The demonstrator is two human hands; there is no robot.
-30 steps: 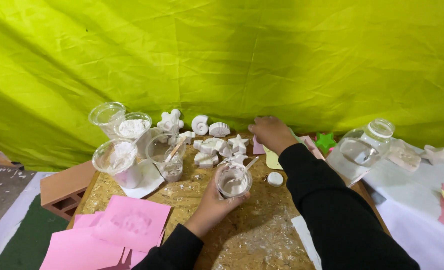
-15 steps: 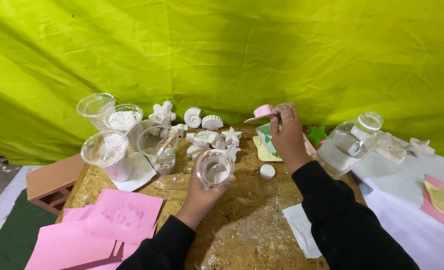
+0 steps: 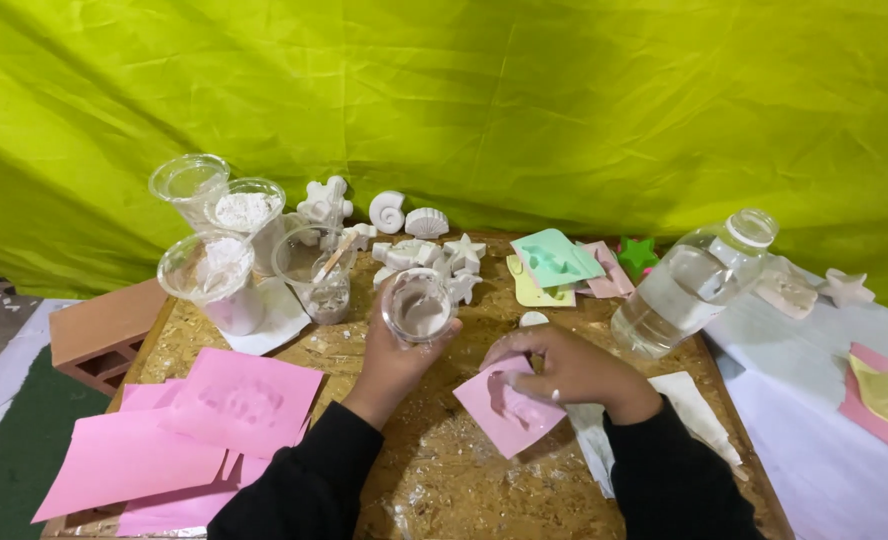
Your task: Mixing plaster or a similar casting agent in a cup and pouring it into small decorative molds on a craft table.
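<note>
1. Head view: we work at a chipboard table (image 3: pixel 264 350) under a clear plastic sheet, with a wrinkled yellow-green cloth (image 3: pixel 524 100) filling the whole far side. A white cover (image 3: pixel 814 400) lies over the surface to the right, and a brick (image 3: pixel 99 335) sits off the left edge.
2. Our left hand (image 3: pixel 394 350) is wrapped around a small clear cup (image 3: pixel 419 305), holding it tilted near the table's middle.
3. Our right hand (image 3: pixel 569 365) rests on the table, fingers pinching the far edge of a pink mould (image 3: pixel 509 405) that lies flat just right of the cup.
4. Far left stand three clear cups with white powder (image 3: pixel 214 270); a fourth cup with a stick (image 3: pixel 314 265) stands beside them.
5. White plaster casts (image 3: pixel 424 245), shells and stars, crowd the far middle, just past the held cup.
6. A green mould (image 3: pixel 554 260) and other coloured moulds lie far right of centre; a water bottle (image 3: pixel 689 285) leans beside them, near our right hand.
7. Pink sheets (image 3: pixel 194 420) cover the near left.
8. White paper (image 3: pixel 689 405) lies by our right wrist.
9. Open room remains in the near middle, between our arms.
</note>
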